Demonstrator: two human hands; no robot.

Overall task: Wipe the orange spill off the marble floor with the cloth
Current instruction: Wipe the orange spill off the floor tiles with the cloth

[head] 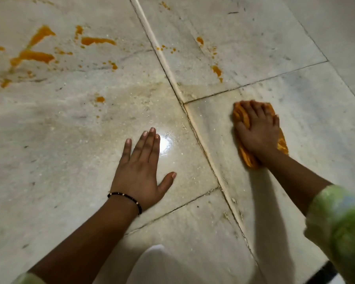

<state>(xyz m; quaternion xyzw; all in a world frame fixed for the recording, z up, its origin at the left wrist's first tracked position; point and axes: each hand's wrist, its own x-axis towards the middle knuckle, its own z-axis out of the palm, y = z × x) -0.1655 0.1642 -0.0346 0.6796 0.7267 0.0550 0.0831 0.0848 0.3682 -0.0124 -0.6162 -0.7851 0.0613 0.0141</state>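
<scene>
My right hand (257,128) presses an orange-stained cloth (245,155) flat on the marble floor (70,140), on the tile right of the long joint. My left hand (140,171) lies palm down on the floor with fingers spread and holds nothing; a dark bead bracelet circles its wrist. Thick orange spill (32,56) streaks the far left tile. Smaller orange drops (216,70) dot the tile beyond the cloth, and one blob (100,99) sits ahead of my left hand. A faint wet yellowish smear (152,95) lies between the hands and the spill.
A pale raised joint strip (164,62) runs diagonally across the floor between the tiles. My white-clad knee (152,263) shows at the bottom centre. A bright light reflection (164,144) glares beside my left fingers.
</scene>
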